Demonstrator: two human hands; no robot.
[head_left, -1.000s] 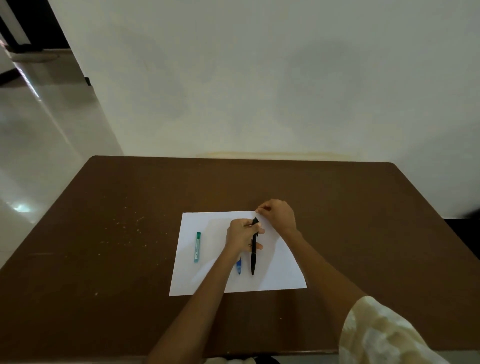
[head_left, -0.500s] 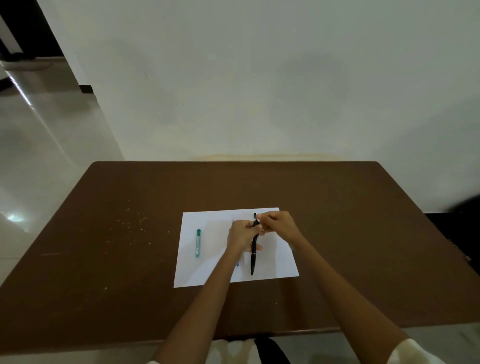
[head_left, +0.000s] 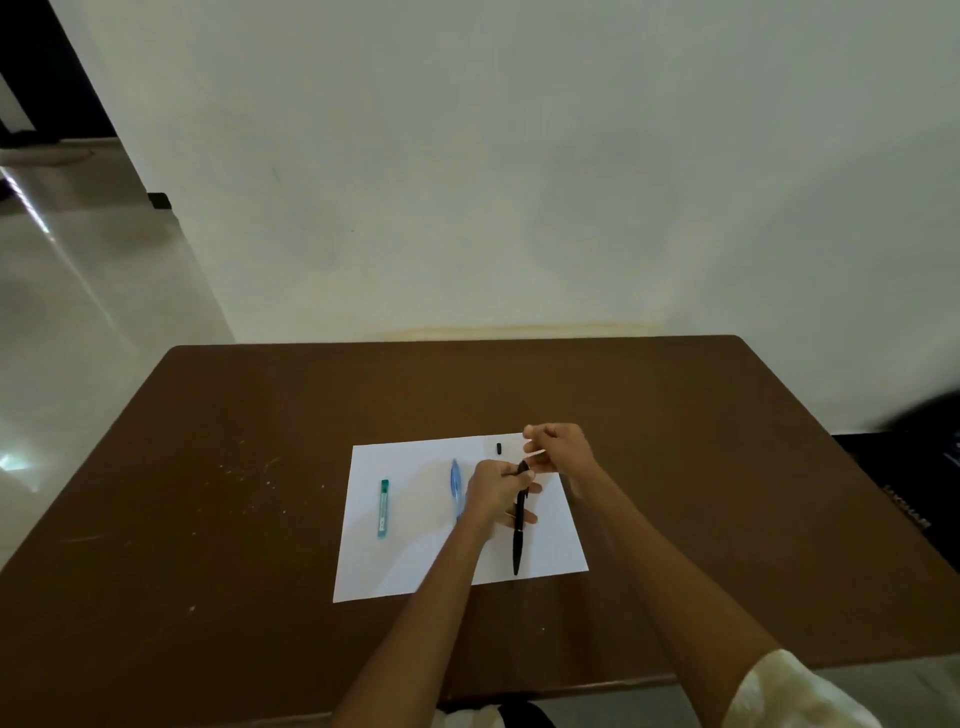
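Observation:
A white sheet of paper (head_left: 415, 561) lies on the brown table (head_left: 208, 467). My left hand (head_left: 496, 491) grips a black pen (head_left: 518, 535) near its upper end, with the tip pointing toward me just above the sheet. My right hand (head_left: 563, 449) is at the pen's top end, its fingers curled and its fingertips pinching there. A small black cap (head_left: 498, 448) lies on the paper just left of my right hand. A blue pen (head_left: 455, 483) lies on the sheet beside my left wrist, partly hidden by it. A green lead case (head_left: 383, 508) rests further left.
The table's far edge meets a pale wall (head_left: 519, 208). Light crumbs (head_left: 249, 467) are scattered on the table's left part. A dark object (head_left: 930, 441) stands off the table's right edge. Tiled floor (head_left: 78, 338) shows at left.
The small black cap, earlier on the pen's top, now lies on the paper. My right hand has shifted slightly right. The blue pen shows more beside my left wrist.

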